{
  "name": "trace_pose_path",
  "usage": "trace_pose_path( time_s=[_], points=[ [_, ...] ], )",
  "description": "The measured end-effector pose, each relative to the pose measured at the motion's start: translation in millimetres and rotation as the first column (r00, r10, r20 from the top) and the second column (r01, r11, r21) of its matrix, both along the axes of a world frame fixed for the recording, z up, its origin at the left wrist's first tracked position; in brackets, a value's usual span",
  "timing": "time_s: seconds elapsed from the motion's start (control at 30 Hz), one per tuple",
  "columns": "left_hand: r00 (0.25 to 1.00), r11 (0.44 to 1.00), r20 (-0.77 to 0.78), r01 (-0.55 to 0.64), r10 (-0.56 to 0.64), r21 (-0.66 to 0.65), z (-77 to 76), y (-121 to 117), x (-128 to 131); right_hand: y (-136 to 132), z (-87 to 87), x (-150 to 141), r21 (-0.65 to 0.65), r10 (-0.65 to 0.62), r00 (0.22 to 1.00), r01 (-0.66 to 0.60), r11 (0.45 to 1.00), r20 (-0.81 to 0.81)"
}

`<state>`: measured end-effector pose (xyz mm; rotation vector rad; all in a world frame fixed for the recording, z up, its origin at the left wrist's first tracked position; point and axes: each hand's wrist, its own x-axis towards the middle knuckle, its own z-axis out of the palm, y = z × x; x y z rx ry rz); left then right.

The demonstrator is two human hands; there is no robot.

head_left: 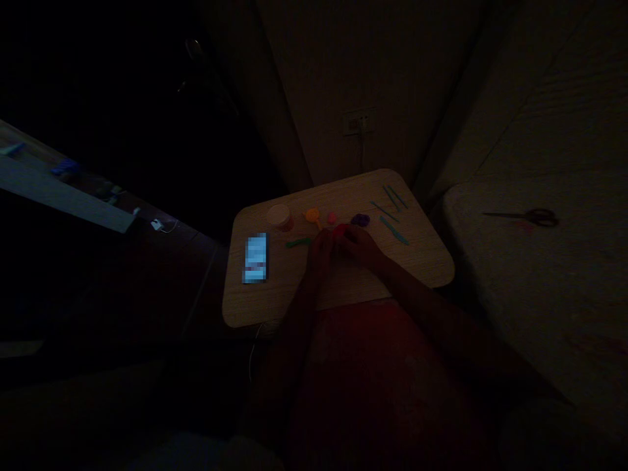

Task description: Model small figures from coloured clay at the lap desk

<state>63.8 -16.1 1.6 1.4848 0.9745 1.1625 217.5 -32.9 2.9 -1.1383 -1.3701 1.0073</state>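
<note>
My left hand [321, 247] and my right hand [360, 247] are close together over the small wooden table [289, 301]. A red, dough-like lump [339, 230] shows at the fingers of my right hand, which are closed on it. The left fingers are curled beside it; darkness hides what they hold. Just beyond the hands are an orange round tool with a handle [313, 214], a pink lump [331, 217] and a purple lump [361, 220]. A green strip-like piece [298, 242] lies by my left hand.
A lit phone [255, 258] and a lidded tub [279, 217] are on the table's left. Several teal tools, including a knife-shaped one [394, 230], lie at right. Scissors [532, 216] rest on the pale surface beyond. A wall socket [358, 122] is behind the table.
</note>
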Motion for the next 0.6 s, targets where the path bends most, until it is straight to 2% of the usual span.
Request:
trace_pose_path(
  time_s=[0.13,0.3,0.4,0.47,0.6],
  points=[
    [0.999,1.0,0.052,0.016,-0.015,-0.017,0.4,0.7,-0.4,-0.2,1.6,0.6,-0.004,0.004,1.0,-0.004,1.0,-0.003],
    [0.995,0.996,0.096,0.036,-0.028,-0.077,-0.5,1.9,-1.4,-1.9,4.8,2.2,-0.075,0.054,0.993,-0.063,0.995,-0.106],
    [0.989,0.991,0.124,0.097,-0.084,-0.097,-0.5,1.3,-0.6,-2.2,6.1,3.2,-0.096,0.07,0.987,-0.084,0.992,-0.144],
    [0.986,0.985,0.116,0.13,-0.117,-0.111,0.4,0.6,0.4,-1.8,6.8,4.0,-0.103,0.075,0.985,-0.092,0.99,-0.159],
    [0.991,0.988,0.07,0.119,-0.112,-0.101,4.7,-1.6,2.5,-0.6,8.4,6.3,-0.106,0.078,0.983,-0.097,0.99,-0.169]
  ],
)
